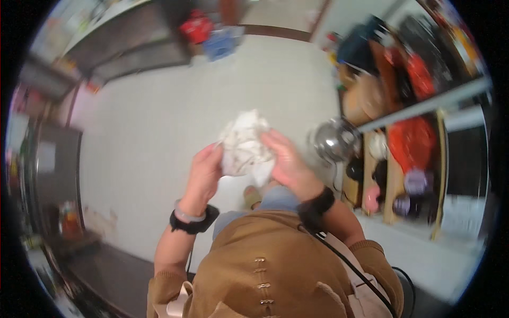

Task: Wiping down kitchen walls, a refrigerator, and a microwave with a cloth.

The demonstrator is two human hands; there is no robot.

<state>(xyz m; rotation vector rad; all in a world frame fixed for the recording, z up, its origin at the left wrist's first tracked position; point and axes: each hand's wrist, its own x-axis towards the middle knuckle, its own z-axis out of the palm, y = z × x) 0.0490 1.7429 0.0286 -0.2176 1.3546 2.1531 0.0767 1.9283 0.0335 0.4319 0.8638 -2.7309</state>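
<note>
A crumpled white cloth [247,149] is held up in front of my body, above the pale floor. My left hand [206,169] grips its left side, with the thumb on top near the edge. Against the right side lies my right hand [287,157], its fingers curled over the folds. One loose corner of the cloth hangs down beside the right palm. The fingers under the cloth are hidden, and the picture is slightly blurred. Both wrists wear black bands.
A rack with shoes and bags [385,171] stands on the right, beside a shiny round metal object [336,140]. A dark cabinet [131,43] runs along the upper left. Near its end sit a blue container [219,44] and a red bag [197,27]. Pale tiled floor [147,127] spreads between them.
</note>
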